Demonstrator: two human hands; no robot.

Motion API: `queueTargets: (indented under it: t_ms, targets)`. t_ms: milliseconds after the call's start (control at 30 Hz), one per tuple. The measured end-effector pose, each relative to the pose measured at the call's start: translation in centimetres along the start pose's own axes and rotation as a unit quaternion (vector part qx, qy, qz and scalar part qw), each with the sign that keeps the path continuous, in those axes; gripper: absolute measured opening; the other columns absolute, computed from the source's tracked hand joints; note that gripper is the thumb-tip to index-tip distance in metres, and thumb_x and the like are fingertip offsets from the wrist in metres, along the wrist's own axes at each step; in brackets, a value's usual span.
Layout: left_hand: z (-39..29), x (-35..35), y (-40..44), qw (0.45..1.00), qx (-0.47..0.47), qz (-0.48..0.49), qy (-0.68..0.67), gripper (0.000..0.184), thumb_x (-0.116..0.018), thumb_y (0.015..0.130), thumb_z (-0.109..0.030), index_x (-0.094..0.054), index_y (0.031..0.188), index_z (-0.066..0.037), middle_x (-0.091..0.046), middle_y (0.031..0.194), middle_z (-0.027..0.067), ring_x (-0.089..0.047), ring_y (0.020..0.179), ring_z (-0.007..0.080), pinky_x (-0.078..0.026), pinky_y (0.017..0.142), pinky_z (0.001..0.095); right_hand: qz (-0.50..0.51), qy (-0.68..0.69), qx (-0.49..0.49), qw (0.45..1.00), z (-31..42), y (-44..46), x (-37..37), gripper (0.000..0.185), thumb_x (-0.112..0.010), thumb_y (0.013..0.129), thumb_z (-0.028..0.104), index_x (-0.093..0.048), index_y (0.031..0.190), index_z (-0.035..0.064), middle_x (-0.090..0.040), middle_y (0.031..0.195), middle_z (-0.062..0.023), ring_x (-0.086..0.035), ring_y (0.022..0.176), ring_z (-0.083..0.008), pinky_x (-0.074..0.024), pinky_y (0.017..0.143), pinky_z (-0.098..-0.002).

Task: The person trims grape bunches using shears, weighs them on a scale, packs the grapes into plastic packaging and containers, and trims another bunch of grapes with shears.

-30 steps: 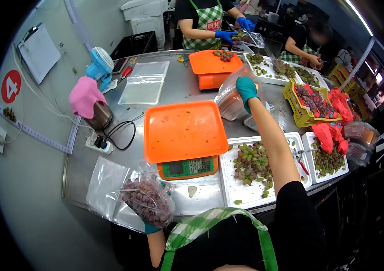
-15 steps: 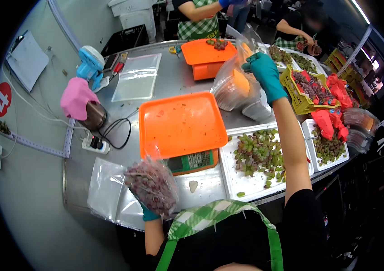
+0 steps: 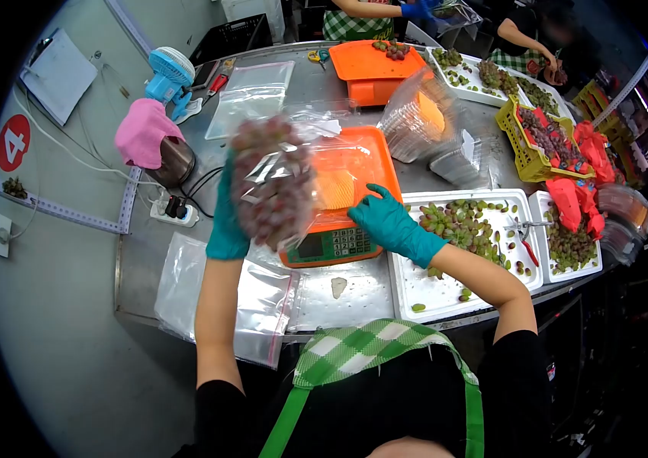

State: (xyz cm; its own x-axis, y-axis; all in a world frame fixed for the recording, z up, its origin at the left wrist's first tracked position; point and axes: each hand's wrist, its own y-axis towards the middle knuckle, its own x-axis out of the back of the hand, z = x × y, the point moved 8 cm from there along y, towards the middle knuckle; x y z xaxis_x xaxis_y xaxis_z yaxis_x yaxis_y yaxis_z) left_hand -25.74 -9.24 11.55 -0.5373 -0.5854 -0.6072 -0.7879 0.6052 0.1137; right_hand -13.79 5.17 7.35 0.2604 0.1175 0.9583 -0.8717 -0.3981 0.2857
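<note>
The right hand (image 3: 396, 227) had left the box stack (image 3: 413, 126); a clear box (image 3: 337, 189) now sat on the orange scale (image 3: 350, 243). Its fingers curled at the box's four o'clock, grip unclear. At nine o'clock, the left hand (image 3: 227, 220) held up bagged grapes (image 3: 274, 183), apparently bringing both together.

Two orange scales (image 3: 362, 65), four white trays (image 3: 507, 282)
One blue fan (image 3: 171, 69), one pink cloth (image 3: 144, 131), one filled grape bag (image 3: 272, 187) and two teal-gloved hands (image 3: 396, 225) are also showing.
</note>
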Motion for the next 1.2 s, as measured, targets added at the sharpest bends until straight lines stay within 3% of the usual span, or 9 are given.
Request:
queueTargets:
  t_ms: [67,267,400,533,633,767,900,1067,1200]
  targets:
    - [1.9,-1.9,2.5,0.990,0.112,0.027,-0.075,0.046,-0.046,0.084,-0.033,-0.037,0.122,-0.007,-0.044,0.119,0.0097,-0.050,0.101,0.0209,-0.044,0.084,0.0317,0.049,-0.025,-0.014,0.998,-0.5,0.0,0.7,0.015,-0.050,0.071,0.009,-0.050,0.086,0.0103,-0.052,0.075,-0.0034,-0.053,0.082,-0.0192,-0.0279,0.095,-0.0427]
    - [6.2,-2.8,7.0,0.931,0.318,0.096,0.150,0.039,-0.055,0.079,-0.024,-0.049,0.112,-0.005,-0.056,0.104,0.0058,-0.054,0.092,0.0145,-0.045,0.079,0.0271,-0.086,0.012,-0.049,0.995,-1.7,-2.8,3.5,0.043,-0.056,0.069,0.009,-0.049,0.110,0.0195,-0.054,0.100,-0.0024,-0.046,0.101,-0.0199,-0.0261,0.096,-0.0404]
    - [8.3,-6.4,7.5,0.879,0.350,0.239,0.220,0.046,-0.060,0.075,-0.023,-0.047,0.115,-0.003,-0.050,0.112,0.0061,-0.047,0.103,0.0125,-0.036,0.090,0.0252,-0.155,0.084,-0.107,0.978,-2.3,-5.0,5.0,0.032,-0.059,0.068,0.008,-0.054,0.099,0.0151,-0.052,0.106,-0.0031,-0.047,0.100,-0.0216,-0.0323,0.089,-0.0390]
    - [11.1,-5.7,7.9,0.743,0.292,0.370,0.476,0.057,-0.065,0.071,-0.024,-0.043,0.119,-0.004,-0.049,0.113,0.0064,-0.045,0.104,0.0125,-0.034,0.090,0.0244,-0.221,0.211,-0.197,0.932,-4.3,-6.1,5.0,0.030,-0.054,0.069,0.001,-0.053,0.098,0.0080,-0.051,0.103,-0.0088,-0.048,0.095,-0.0272,-0.0385,0.080,-0.0357]
    - [9.9,-6.4,7.2,0.760,0.350,0.266,0.478,0.061,-0.068,0.068,-0.025,-0.042,0.120,-0.006,-0.049,0.113,0.0057,-0.046,0.102,0.0120,-0.037,0.088,0.0243,-0.305,0.257,-0.245,0.884,-5.9,-4.8,6.0,0.033,-0.054,0.069,0.001,-0.050,0.101,0.0061,-0.050,0.105,-0.0111,-0.047,0.096,-0.0297,-0.0390,0.080,-0.0355]
    - [4.7,-7.0,7.1,0.731,0.016,0.148,0.665,0.065,-0.069,0.065,-0.026,-0.041,0.121,-0.008,-0.050,0.111,0.0122,-0.051,0.097,0.0213,-0.039,0.084,0.0265,-0.328,0.363,-0.286,0.824,-10.6,-0.3,3.6,0.036,-0.055,0.077,0.014,-0.044,0.109,0.0029,-0.047,0.108,-0.0145,-0.047,0.100,-0.0284,-0.0378,0.084,-0.0347]
    - [-1.1,-7.3,2.5,0.671,-0.278,0.043,0.687,0.054,-0.067,0.067,-0.019,-0.046,0.115,-0.007,-0.052,0.100,0.0114,-0.051,0.089,0.0232,-0.040,0.080,0.0303,-0.162,0.508,-0.389,0.751,-15.5,5.8,-2.7,0.052,-0.050,0.079,0.040,-0.040,0.115,0.0031,-0.051,0.097,-0.0138,-0.049,0.097,-0.0248,-0.0391,0.080,-0.0310]
    - [2.7,6.1,-4.5,0.877,-0.061,-0.288,0.380,0.033,-0.055,0.080,-0.025,-0.048,0.106,-0.006,-0.049,0.087,0.0031,-0.050,0.074,0.0121,-0.042,0.066,0.0256,-0.083,0.757,-0.466,0.450,-15.9,8.8,-6.2,0.063,-0.030,0.081,0.058,-0.035,0.122,0.0109,-0.058,0.091,-0.0116,-0.053,0.076,-0.0143,-0.0377,0.060,-0.0258]
    - [8.4,6.3,-7.5,0.955,0.132,-0.248,0.093,0.057,-0.039,0.081,-0.053,-0.038,0.111,-0.005,-0.053,0.085,0.0136,-0.058,0.074,0.0236,-0.049,0.066,0.0362,-0.111,0.811,-0.224,0.529,-15.5,11.0,-2.6,0.053,-0.033,0.085,0.048,-0.036,0.123,0.0121,-0.058,0.100,-0.0071,-0.053,0.086,-0.0141,-0.0386,0.072,-0.0246]
